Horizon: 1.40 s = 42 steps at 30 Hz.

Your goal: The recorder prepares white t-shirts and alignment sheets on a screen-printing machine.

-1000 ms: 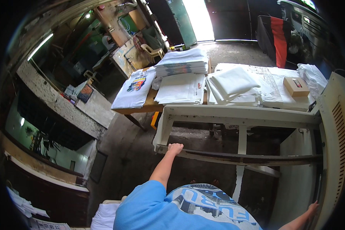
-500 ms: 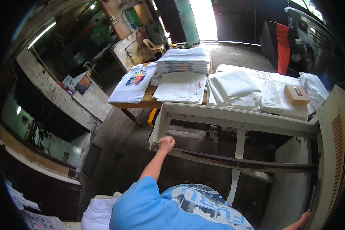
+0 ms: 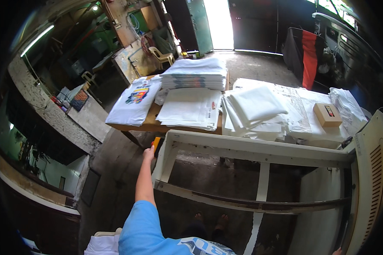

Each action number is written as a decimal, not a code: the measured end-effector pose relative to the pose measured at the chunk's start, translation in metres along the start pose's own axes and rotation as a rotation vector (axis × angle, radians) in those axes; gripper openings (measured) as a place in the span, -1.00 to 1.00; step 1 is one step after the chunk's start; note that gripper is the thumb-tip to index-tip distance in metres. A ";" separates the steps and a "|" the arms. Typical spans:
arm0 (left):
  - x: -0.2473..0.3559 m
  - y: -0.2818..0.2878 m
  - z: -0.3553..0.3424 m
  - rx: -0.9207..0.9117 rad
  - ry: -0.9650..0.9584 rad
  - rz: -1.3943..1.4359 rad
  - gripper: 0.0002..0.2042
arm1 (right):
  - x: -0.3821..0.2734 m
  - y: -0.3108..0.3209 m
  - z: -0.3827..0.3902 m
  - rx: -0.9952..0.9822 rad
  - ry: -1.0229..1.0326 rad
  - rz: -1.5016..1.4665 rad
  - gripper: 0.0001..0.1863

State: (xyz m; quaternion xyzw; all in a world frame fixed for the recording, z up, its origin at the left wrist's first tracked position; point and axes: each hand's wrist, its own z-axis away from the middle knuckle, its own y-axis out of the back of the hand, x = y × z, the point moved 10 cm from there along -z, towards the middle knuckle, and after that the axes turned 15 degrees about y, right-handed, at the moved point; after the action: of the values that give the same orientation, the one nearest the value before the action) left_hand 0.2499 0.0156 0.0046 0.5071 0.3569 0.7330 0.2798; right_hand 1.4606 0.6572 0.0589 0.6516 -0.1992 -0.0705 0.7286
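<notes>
My left arm reaches forward past the left end of a white metal frame [image 3: 242,146] that is open in the middle. At its end my left hand [image 3: 148,153] looks closed, right against a yellow-and-black object [image 3: 158,143] beside the frame's outer side. What lies inside the fingers is hidden. Only a sliver of my right hand [image 3: 338,251] shows at the lower right, by the upright beige panel with vent slots [image 3: 373,170]; its fingers cannot be made out. A dark-edged crossbar [image 3: 259,206] spans the frame in front of me.
Beyond the frame, a wooden table [image 3: 149,126] carries a printed white shirt [image 3: 134,100], a stack of folded white cloth [image 3: 194,72] and white sheets [image 3: 191,106]. More white sheets [image 3: 257,106] and a small cardboard box [image 3: 327,114] lie to the right. White cloth [image 3: 102,245] sits at lower left.
My left hand has left the frame's near left corner and moved forward and left to the yellow-and-black object. The view has shifted, and my right hand has mostly slipped out of sight.
</notes>
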 end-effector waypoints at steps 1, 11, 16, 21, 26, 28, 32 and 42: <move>-0.002 -0.004 -0.007 -0.005 -0.008 -0.004 -0.46 | 0.001 0.005 0.002 0.007 -0.006 -0.003 -0.34; -0.010 0.001 -0.008 -0.019 0.046 0.074 -0.50 | -0.058 0.037 0.077 0.031 0.142 0.052 -0.44; -0.011 0.011 0.005 0.017 0.098 0.168 -0.53 | -0.078 0.058 0.103 0.115 0.061 -0.004 -0.48; -0.005 0.003 0.016 0.059 0.127 0.135 -0.53 | -0.060 0.044 0.090 0.123 0.116 0.030 -0.50; -0.014 0.011 0.009 0.047 0.159 0.102 -0.52 | -0.066 0.040 0.086 0.076 0.057 0.044 -0.51; -0.014 0.013 0.009 0.065 0.165 0.050 -0.52 | -0.065 0.040 0.084 0.084 0.035 0.044 -0.51; -0.003 0.014 0.017 0.128 0.182 -0.178 -0.53 | -0.058 0.034 0.067 0.061 0.093 0.137 -0.51; 0.004 0.009 0.030 0.080 0.327 -0.217 -0.52 | -0.046 0.027 0.058 0.066 0.055 0.146 -0.50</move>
State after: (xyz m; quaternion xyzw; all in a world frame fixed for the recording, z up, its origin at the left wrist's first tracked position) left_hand 0.2767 0.0204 0.0212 0.3505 0.4792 0.7563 0.2750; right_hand 1.3924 0.6244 0.0802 0.6608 -0.2285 0.0074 0.7149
